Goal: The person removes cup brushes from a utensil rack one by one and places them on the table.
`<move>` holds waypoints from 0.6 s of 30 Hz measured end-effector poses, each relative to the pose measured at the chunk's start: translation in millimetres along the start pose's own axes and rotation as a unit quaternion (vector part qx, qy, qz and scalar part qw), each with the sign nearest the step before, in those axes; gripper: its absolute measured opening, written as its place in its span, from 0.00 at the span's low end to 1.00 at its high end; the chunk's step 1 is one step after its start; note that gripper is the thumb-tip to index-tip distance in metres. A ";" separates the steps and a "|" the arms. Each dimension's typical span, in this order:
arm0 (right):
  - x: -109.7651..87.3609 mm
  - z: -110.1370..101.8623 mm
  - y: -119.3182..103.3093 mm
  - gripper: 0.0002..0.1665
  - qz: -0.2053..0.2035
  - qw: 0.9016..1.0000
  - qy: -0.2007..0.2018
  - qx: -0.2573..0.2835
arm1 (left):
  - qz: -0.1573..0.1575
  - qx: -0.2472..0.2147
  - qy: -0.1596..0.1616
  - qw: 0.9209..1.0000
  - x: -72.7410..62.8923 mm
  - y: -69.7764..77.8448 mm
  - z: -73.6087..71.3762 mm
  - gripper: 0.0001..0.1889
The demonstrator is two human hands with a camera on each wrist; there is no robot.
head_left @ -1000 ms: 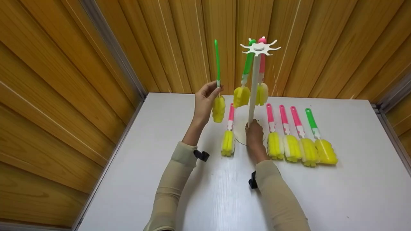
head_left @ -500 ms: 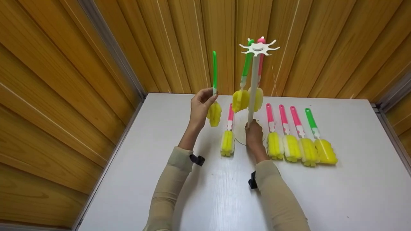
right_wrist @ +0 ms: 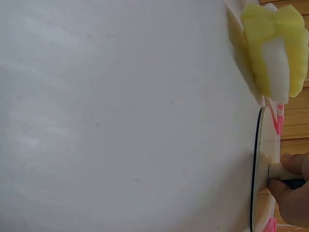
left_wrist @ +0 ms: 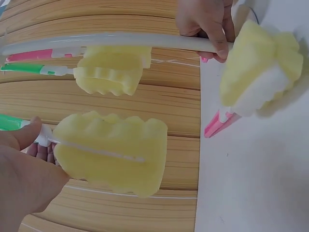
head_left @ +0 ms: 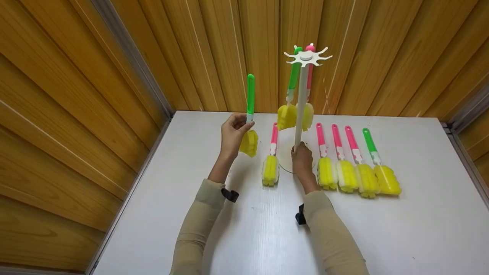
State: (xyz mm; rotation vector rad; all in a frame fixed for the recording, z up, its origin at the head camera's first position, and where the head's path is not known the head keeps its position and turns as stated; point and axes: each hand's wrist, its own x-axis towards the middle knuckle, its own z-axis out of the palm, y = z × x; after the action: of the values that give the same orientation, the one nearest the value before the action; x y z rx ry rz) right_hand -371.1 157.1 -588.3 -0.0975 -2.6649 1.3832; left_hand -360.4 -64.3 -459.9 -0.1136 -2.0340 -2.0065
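My left hand (head_left: 232, 137) pinches the white neck of a sponge bottle brush (head_left: 250, 93), its green handle pointing up and its yellow sponge head below the fingers. In the left wrist view the ridged sponge (left_wrist: 113, 159) shows side-on. My right hand (head_left: 303, 163) grips the white stand's pole (head_left: 301, 103) low down, just above its round base (right_wrist: 264, 145). At the top of the pole sits a ring of hooks (head_left: 306, 57). From it hang a green-handled brush (head_left: 293, 78) and a pink-handled brush (head_left: 309, 89), partly hidden by the pole.
Left of the base lies a pink-handled sponge brush (head_left: 271, 168). Several more lie side by side at the right, mostly pink-handled, with a green-handled brush (head_left: 386, 179) at the end of the row. Wood-patterned panels (head_left: 214, 53) stand behind the white table (head_left: 431, 160).
My left hand has moved down and slightly left with the green-handled brush, whose handle has turned its broad face into view. The hung brushes have swung a little. My right hand stays on the pole.
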 end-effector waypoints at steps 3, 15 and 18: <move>-0.1 -0.6 -1.3 0.06 -0.001 1.000 0.000 -0.003 | -0.009 0.003 0.001 1.000 -1.0 -3.2 -2.8 0.15; -1.4 -1.8 -2.1 0.03 -0.004 1.000 0.013 -0.001 | -0.039 0.025 -0.006 0.999 -6.9 -19.4 -13.8 0.16; -0.5 -1.8 -2.7 0.05 0.009 1.000 0.001 0.001 | -0.047 0.036 -0.004 0.998 -9.4 -23.5 -15.4 0.16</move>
State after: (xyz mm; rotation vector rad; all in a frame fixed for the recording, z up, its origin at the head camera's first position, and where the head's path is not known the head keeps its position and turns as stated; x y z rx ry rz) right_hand -370.3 156.9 -585.0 -0.1211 -2.6679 1.3906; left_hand -355.1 -79.0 -485.0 -0.0115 -2.1518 -1.9872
